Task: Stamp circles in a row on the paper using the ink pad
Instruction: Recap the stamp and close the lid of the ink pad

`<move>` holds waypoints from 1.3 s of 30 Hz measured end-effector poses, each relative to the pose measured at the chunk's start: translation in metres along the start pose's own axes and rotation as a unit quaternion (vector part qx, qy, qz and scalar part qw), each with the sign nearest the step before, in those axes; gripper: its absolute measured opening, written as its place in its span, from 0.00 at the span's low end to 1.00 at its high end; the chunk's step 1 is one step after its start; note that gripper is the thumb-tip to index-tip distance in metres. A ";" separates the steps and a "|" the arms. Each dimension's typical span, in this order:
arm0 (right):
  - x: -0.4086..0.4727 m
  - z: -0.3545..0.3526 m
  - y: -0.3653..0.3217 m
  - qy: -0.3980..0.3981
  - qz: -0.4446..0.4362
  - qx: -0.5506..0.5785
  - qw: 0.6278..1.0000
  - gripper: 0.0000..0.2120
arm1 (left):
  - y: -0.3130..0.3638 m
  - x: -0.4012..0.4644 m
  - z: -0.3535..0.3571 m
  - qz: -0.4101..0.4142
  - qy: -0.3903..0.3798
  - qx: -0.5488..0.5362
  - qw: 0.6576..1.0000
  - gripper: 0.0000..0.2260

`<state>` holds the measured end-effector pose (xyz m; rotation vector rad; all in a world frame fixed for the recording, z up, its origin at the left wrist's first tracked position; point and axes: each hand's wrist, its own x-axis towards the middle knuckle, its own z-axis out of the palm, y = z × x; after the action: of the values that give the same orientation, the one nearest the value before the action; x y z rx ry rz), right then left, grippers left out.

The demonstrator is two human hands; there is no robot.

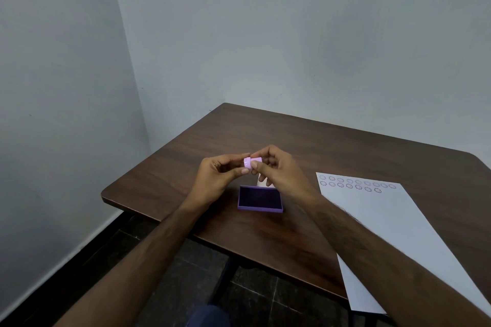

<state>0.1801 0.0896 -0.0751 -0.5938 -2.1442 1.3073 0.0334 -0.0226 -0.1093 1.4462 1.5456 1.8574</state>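
Observation:
A small pink stamp (252, 161) is held in the air between both my hands, above the table. My left hand (220, 178) pinches its left end, which looks like a cap, with thumb and forefinger. My right hand (279, 171) grips its right part with its fingertips. Just below them lies the purple ink pad (260, 199), open, its dark inked face up. To the right lies a white sheet of paper (393, 220) with two rows of several faint purple stamped circles (357, 184) along its far edge. My right forearm crosses the paper's near left part.
The dark wooden table (186, 156) stands in a corner of grey walls. Its left and near edges drop to a dark tiled floor (170, 273). A pale object (261, 182), perhaps the pad's lid, shows behind the ink pad under my right hand.

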 end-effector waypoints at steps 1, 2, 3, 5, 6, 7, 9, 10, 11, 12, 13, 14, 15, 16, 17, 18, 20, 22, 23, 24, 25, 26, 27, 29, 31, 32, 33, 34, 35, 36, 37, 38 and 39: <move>0.000 0.000 0.000 -0.001 0.001 -0.003 1.000 0.08 | -0.001 0.000 0.000 0.000 -0.001 0.002 1.000 0.16; 0.000 0.000 0.000 -0.001 0.002 -0.009 1.000 0.08 | -0.002 0.000 -0.001 -0.001 -0.002 0.006 1.000 0.16; 0.001 0.000 0.000 -0.003 0.003 -0.017 1.000 0.09 | -0.003 0.000 -0.001 -0.002 -0.004 0.012 1.000 0.16; 0.004 0.000 0.000 -0.013 0.002 -0.038 0.999 0.10 | -0.004 0.000 -0.001 -0.007 -0.003 0.025 1.000 0.16; 0.006 0.000 0.000 -0.019 0.001 -0.051 0.999 0.11 | -0.005 0.000 -0.001 -0.008 -0.001 0.030 1.000 0.16; 0.009 0.000 -0.001 -0.023 0.000 -0.066 0.998 0.12 | -0.006 0.001 -0.001 -0.009 0.002 0.034 0.999 0.16; 0.016 0.000 -0.004 -0.028 -0.005 -0.103 0.994 0.12 | -0.008 0.001 -0.001 -0.009 0.017 0.060 0.998 0.16; 0.021 0.000 -0.005 -0.033 -0.009 -0.122 0.992 0.11 | -0.009 0.001 -0.001 -0.011 0.033 0.087 0.996 0.16; 0.026 0.002 -0.007 -0.037 -0.014 -0.144 0.989 0.11 | -0.011 0.002 -0.002 -0.015 0.051 0.121 0.991 0.16; 0.032 0.004 -0.009 -0.041 -0.016 -0.164 0.985 0.10 | -0.013 0.002 -0.004 -0.021 0.070 0.159 0.985 0.16; 0.037 0.008 -0.011 -0.047 -0.013 -0.177 0.983 0.10 | -0.014 0.002 -0.005 -0.030 0.085 0.192 0.977 0.16; 0.042 0.012 -0.012 -0.055 -0.004 -0.183 0.982 0.11 | -0.016 0.003 -0.005 -0.043 0.098 0.217 0.970 0.16; 0.047 0.016 -0.013 -0.067 0.008 -0.184 0.981 0.11 | -0.016 0.003 -0.006 -0.059 0.109 0.235 0.964 0.16; 0.052 0.020 -0.015 -0.082 0.019 -0.185 0.979 0.10 | -0.017 0.004 -0.006 -0.074 0.117 0.256 0.957 0.16; 0.056 0.024 -0.016 -0.101 0.027 -0.183 0.978 0.08 | -0.018 0.005 -0.006 -0.086 0.121 0.283 0.948 0.17; 0.059 0.026 -0.016 -0.122 0.034 -0.172 0.977 0.07 | -0.019 0.005 -0.007 -0.089 0.121 0.312 0.938 0.16; 0.062 0.027 -0.016 -0.151 0.048 -0.134 0.978 0.08 | -0.021 0.006 -0.007 -0.086 0.115 0.344 0.928 0.14; 0.062 0.019 -0.012 -0.146 0.062 -0.127 0.979 0.10 | -0.023 0.007 -0.007 -0.093 0.116 0.347 0.926 0.13; 0.062 0.012 -0.009 -0.134 0.063 -0.140 0.979 0.12 | -0.023 0.007 -0.007 -0.102 0.121 0.358 0.920 0.12; 0.061 0.003 -0.006 -0.120 0.058 -0.162 0.978 0.12 | -0.023 0.007 -0.006 -0.112 0.128 0.377 0.911 0.11; 0.060 -0.007 -0.002 -0.107 0.048 -0.188 0.975 0.11 | -0.024 0.007 -0.006 -0.118 0.132 0.394 0.902 0.10; 0.058 -0.019 0.001 -0.097 0.037 -0.215 0.971 0.11 | -0.024 0.007 -0.006 -0.121 0.127 0.409 0.895 0.10; 0.055 -0.030 0.004 -0.089 0.030 -0.236 0.967 0.10 | -0.025 0.008 -0.006 -0.124 0.114 0.424 0.890 0.11; 0.048 -0.051 0.010 -0.074 0.030 -0.257 0.963 0.10 | -0.025 0.009 -0.006 -0.134 0.085 0.446 0.881 0.13; 0.039 -0.068 0.015 -0.057 0.038 -0.271 0.960 0.09 | -0.025 0.010 -0.005 -0.145 0.067 0.458 0.874 0.14; 0.035 -0.074 0.018 -0.048 0.045 -0.277 0.958 0.09 | -0.025 0.011 -0.004 -0.148 0.062 0.461 0.873 0.14; 0.031 -0.080 0.021 -0.039 0.055 -0.282 0.957 0.09 | -0.025 0.011 -0.003 -0.147 0.056 0.459 0.874 0.14; 0.027 -0.084 0.023 -0.033 0.066 -0.285 0.956 0.09 | -0.024 0.011 -0.002 -0.144 0.051 0.452 0.879 0.15; 0.023 -0.088 0.024 -0.030 0.080 -0.290 0.953 0.09 | -0.023 0.011 -0.001 -0.135 0.049 0.443 0.885 0.18; 0.019 -0.090 0.025 -0.031 0.092 -0.296 0.950 0.09 | -0.021 0.011 -0.001 -0.114 0.052 0.442 0.888 0.18; 0.016 -0.091 0.025 -0.035 0.104 -0.303 0.947 0.10 | -0.018 0.012 -0.001 -0.081 0.055 0.457 0.884 0.16; 0.013 -0.092 0.025 -0.039 0.114 -0.308 0.944 0.10 | -0.016 0.014 0.000 -0.047 0.053 0.484 0.872 0.12; 0.010 -0.092 0.024 -0.042 0.122 -0.312 0.941 0.10 | -0.014 0.016 0.001 -0.020 0.044 0.513 0.857 0.10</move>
<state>0.2346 0.1664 -0.0606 -1.0980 -2.6270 0.7454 0.0227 -0.0051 -0.1139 1.6417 2.8017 1.0266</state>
